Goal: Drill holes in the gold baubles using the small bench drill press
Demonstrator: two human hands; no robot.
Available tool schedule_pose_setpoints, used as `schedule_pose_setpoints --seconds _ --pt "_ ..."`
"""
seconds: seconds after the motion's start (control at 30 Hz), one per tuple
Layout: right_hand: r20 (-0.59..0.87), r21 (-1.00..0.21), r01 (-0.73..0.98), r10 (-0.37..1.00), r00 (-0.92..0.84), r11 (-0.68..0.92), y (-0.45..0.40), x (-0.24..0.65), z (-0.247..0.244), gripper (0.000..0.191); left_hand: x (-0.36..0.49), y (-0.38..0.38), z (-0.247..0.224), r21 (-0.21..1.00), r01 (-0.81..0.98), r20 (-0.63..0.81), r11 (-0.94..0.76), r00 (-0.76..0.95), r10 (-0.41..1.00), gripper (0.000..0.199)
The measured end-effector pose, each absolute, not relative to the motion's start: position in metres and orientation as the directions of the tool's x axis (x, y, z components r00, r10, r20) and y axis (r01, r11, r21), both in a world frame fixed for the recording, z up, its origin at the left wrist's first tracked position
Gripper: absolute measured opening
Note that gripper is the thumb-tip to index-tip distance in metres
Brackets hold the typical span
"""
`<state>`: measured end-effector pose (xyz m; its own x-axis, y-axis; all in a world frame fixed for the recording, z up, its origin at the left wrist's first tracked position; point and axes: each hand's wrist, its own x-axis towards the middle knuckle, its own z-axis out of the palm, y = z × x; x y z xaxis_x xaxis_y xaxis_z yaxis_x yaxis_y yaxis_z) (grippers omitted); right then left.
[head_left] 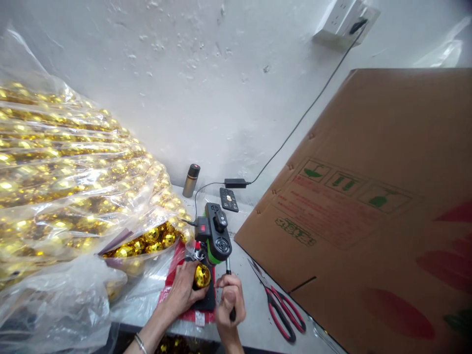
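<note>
A small black and green bench drill press [218,236] stands on the table in front of me. On its base, my left hand [183,283] is closed around a shiny gold faceted ball [202,276], with the thumb at its near side. My right hand [230,301] is wrapped round the drill press lever [228,265], whose dark end pokes out below the fingers. The drill tip is hidden behind the machine's head, so I cannot tell whether it touches the ball. Red plastic [176,268] lies under the base.
A big clear bag of gold balls [73,162] fills the left. At right stand a cardboard box [361,206] and red-handled scissors [280,307]. Behind are a bottle [191,181], a phone [229,199] and a power adapter [235,183], its cord running to a wall socket [341,22].
</note>
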<state>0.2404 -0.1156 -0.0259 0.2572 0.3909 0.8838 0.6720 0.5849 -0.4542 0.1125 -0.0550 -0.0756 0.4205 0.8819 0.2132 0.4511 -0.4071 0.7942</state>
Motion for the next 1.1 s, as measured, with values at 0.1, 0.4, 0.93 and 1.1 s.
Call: schedule_pose_setpoints --seconds 0.1,0.4,0.93,1.1 --pt "0.917 -0.371 0.707 0.357 0.177 0.602 -0.111 0.245 -0.034 0.036 0.114 -0.055 -0.077 0.799 0.458 0.192 -0.389 0.417 0.888 0.052" --pt "0.87 -0.431 0.681 0.473 0.14 0.592 -0.124 0.255 0.032 0.032 0.116 -0.057 -0.079 0.786 0.487 0.199 -0.38 0.382 0.903 0.057" --pt "0.781 -0.61 0.566 0.539 0.315 0.554 -0.127 0.236 0.054 0.033 0.026 0.0 -0.012 0.405 0.904 0.435 -0.136 -0.06 0.898 0.038" --pt "0.784 -0.61 0.549 0.539 0.309 0.571 -0.127 0.235 0.05 0.031 0.021 0.032 -0.005 0.388 0.917 0.294 -0.096 -0.024 0.955 0.024"
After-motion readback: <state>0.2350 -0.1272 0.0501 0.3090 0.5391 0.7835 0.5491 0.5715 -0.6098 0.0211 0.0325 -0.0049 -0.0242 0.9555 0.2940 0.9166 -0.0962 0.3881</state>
